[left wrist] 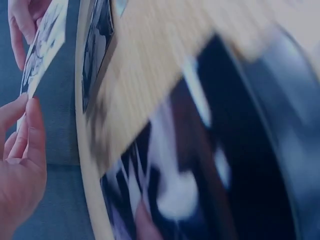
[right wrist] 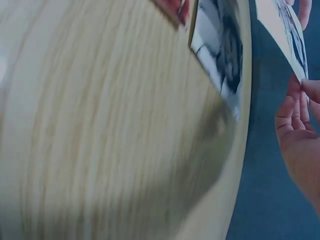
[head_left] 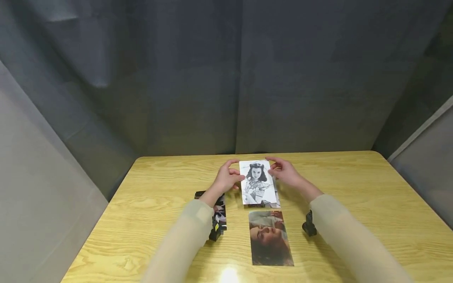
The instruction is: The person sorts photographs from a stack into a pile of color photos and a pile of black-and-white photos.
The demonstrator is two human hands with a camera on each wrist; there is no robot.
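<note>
Hands first: the left hand point(head_left: 228, 179) pinches the left edge of a black-and-white portrait photo point(head_left: 257, 182), thumb and fingers curled onto the paper, while the right hand point(head_left: 285, 172) grips the opposite edge in the same way, so the print is held between them, lifted off the wood and tilted up toward the person. From the left wrist view the photo point(left wrist: 44, 42) shows edge-on, with that hand's fingertips point(left wrist: 26, 117) closing on its border; from the right wrist view the print point(right wrist: 283, 31) hangs above the far edge of the tabletop with the right hand point(right wrist: 299, 132) just below it. Directly under the held photo another print lies flat, only its lower edge point(head_left: 267, 204) peeking out. Nearer the person than the held photo, a colour portrait photo point(head_left: 269, 237) lies flat on the wooden tabletop point(head_left: 354, 204). Left of the held photo, partly hidden by the pale sleeve point(head_left: 184, 239), sits a dark stack of pictures point(head_left: 216, 220). Right of the colour portrait, by the other sleeve, a small black object point(head_left: 309, 225) is seen, too small to identify. Grey fabric curtains point(head_left: 226, 78) close in behind the tabletop.
</note>
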